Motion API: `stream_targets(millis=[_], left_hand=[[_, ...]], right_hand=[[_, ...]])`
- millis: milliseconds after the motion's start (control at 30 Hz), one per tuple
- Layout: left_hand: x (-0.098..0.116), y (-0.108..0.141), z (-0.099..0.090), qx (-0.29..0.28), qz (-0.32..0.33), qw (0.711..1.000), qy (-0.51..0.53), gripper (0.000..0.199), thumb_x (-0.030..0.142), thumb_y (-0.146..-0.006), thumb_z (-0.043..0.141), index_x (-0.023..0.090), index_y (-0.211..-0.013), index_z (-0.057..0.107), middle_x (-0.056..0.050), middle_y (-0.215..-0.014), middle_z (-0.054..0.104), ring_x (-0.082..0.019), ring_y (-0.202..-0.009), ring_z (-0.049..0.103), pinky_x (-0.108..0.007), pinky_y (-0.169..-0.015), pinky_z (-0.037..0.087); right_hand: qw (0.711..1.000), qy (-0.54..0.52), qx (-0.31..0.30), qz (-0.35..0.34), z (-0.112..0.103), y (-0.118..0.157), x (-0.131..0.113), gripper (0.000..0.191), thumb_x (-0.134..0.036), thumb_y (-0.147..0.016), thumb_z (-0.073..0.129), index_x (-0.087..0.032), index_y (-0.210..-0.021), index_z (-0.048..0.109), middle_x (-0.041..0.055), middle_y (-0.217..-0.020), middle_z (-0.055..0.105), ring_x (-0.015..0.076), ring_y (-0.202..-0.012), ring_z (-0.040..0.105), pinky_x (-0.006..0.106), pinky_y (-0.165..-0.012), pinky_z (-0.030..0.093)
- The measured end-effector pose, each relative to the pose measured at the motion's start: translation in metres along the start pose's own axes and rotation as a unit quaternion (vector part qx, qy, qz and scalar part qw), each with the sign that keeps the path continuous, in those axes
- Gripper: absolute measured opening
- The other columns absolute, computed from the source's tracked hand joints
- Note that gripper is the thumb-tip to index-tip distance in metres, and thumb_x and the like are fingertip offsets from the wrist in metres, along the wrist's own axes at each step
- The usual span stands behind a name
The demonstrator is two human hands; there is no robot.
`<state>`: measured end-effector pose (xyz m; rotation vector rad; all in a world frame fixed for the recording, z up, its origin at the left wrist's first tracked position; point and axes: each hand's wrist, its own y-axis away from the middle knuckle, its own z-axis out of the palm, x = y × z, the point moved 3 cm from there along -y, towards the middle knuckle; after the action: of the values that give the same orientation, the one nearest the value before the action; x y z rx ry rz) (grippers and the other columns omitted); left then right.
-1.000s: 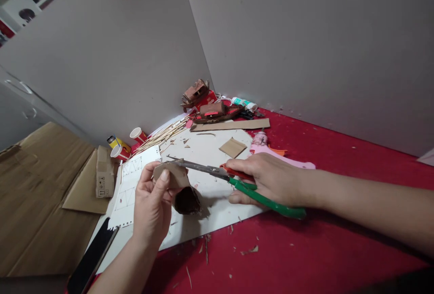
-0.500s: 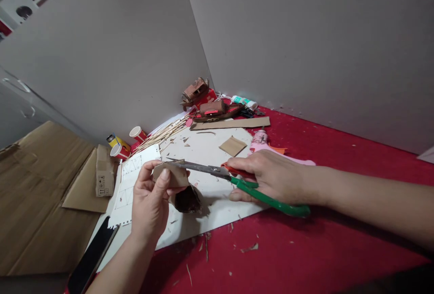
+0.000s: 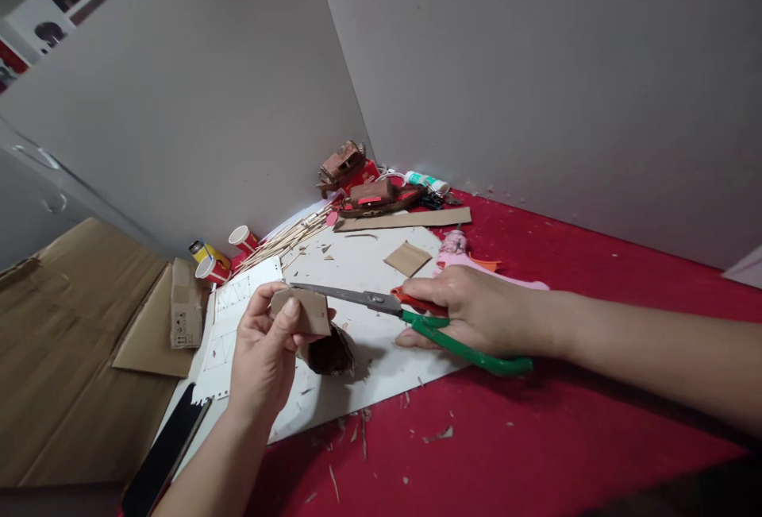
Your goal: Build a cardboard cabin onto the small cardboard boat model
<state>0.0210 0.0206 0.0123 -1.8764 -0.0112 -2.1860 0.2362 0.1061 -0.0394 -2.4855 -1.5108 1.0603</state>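
My left hand (image 3: 265, 346) pinches a small cardboard piece (image 3: 306, 312) between thumb and fingers. My right hand (image 3: 476, 306) is closed on the scissors (image 3: 381, 302), which have one green and one orange handle loop. Their blades look nearly closed and lie along the top edge of the cardboard piece. Just below that piece, a hollow brown cardboard form (image 3: 330, 353) shows its dark inside over the white sheet (image 3: 369, 374). A square of cardboard (image 3: 408, 258) lies behind the scissors.
Two brown model boats (image 3: 381, 196), thin sticks (image 3: 289, 235) and a cardboard strip (image 3: 405, 220) lie at the back. Paper cups (image 3: 211, 269) and a large cardboard box (image 3: 77, 358) are left. A pink glue gun (image 3: 456, 251) lies beyond my right hand.
The scissor blades have closed further along the cardboard's top edge. More of the piece's face shows, with a slanted upper left corner. The view has shifted slightly.
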Motion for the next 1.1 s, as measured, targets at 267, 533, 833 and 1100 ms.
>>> stream_targets(millis=[267,533,833,1100], left_hand=[[0.007,-0.004,-0.006,0.065,0.023,0.997,0.023,0.029,0.025,-0.071,0.084,0.02,-0.09,0.063,0.001,-0.079,0.074,-0.009,-0.063,0.067,-0.016,-0.06,0.053],[0.012,-0.006,-0.012,0.089,0.029,0.995,0.023,0.025,0.022,-0.071,0.084,0.019,-0.087,0.065,0.003,-0.075,0.071,-0.008,-0.061,0.063,-0.016,-0.059,0.053],[0.013,-0.009,-0.013,0.1,-0.015,0.994,-0.037,0.028,0.022,-0.06,0.09,0.014,-0.076,0.069,0.003,-0.065,0.067,-0.005,-0.052,0.058,-0.014,-0.052,0.047],[0.004,-0.008,-0.008,0.032,-0.055,0.994,-0.085,0.019,0.021,-0.066,0.087,0.017,-0.073,0.07,0.003,-0.068,0.072,-0.008,-0.06,0.064,-0.016,-0.059,0.051]], right_hand=[[0.999,-0.02,0.039,0.022,-0.004,-0.005,0.008,0.046,-0.064,-0.085,0.054,-0.022,-0.071,0.045,-0.0041,-0.057,0.044,0.0116,-0.051,0.037,0.025,-0.052,0.03],[0.995,0.031,-0.078,0.047,-0.004,-0.005,0.003,0.045,-0.066,-0.083,0.055,-0.021,-0.083,0.053,0.0019,-0.065,0.057,0.0171,-0.057,0.05,0.027,-0.054,0.029],[0.981,0.019,-0.185,0.059,-0.006,-0.003,-0.003,0.044,-0.066,-0.081,0.055,-0.022,-0.078,0.054,0.0017,-0.065,0.057,0.0191,-0.059,0.052,0.028,-0.056,0.031],[0.966,-0.007,-0.249,0.074,-0.01,0.0,-0.006,0.047,-0.069,-0.082,0.054,-0.022,-0.076,0.055,0.0016,-0.067,0.056,0.0187,-0.061,0.051,0.028,-0.058,0.032]])
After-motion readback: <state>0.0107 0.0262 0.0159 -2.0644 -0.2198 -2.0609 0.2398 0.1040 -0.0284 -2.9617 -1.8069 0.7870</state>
